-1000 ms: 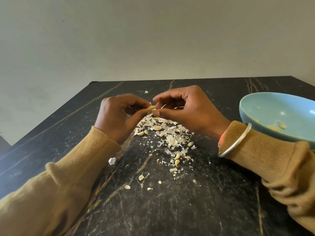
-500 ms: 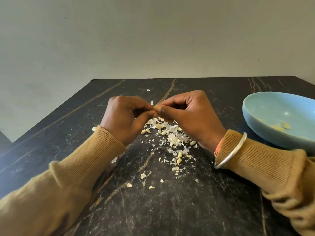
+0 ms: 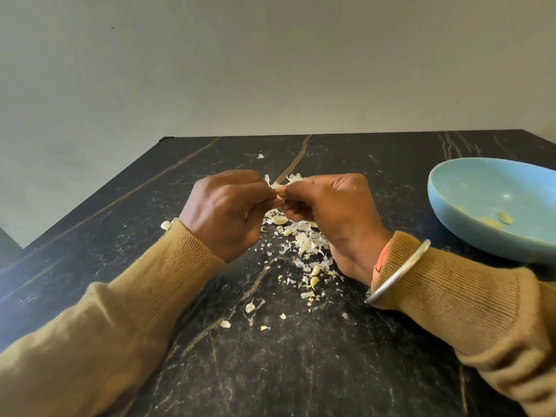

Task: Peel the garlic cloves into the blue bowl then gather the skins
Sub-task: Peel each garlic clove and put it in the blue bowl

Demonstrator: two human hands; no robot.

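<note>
While we look down through the head camera, our left hand [image 3: 224, 212] and right hand [image 3: 331, 212] are curled, their fingertips pinching one garlic clove [image 3: 278, 194] between them above the skins [image 3: 307, 240]. The blue bowl [image 3: 469, 188] sits apart on the right. We judge that short tugs over the pile work best, with the left hand gripping firmly.

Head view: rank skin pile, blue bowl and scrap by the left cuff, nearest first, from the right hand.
1. Skin pile, just under the right hand.
2. Blue bowl, to its right.
3. Scrap, far side of the left hand.
</note>
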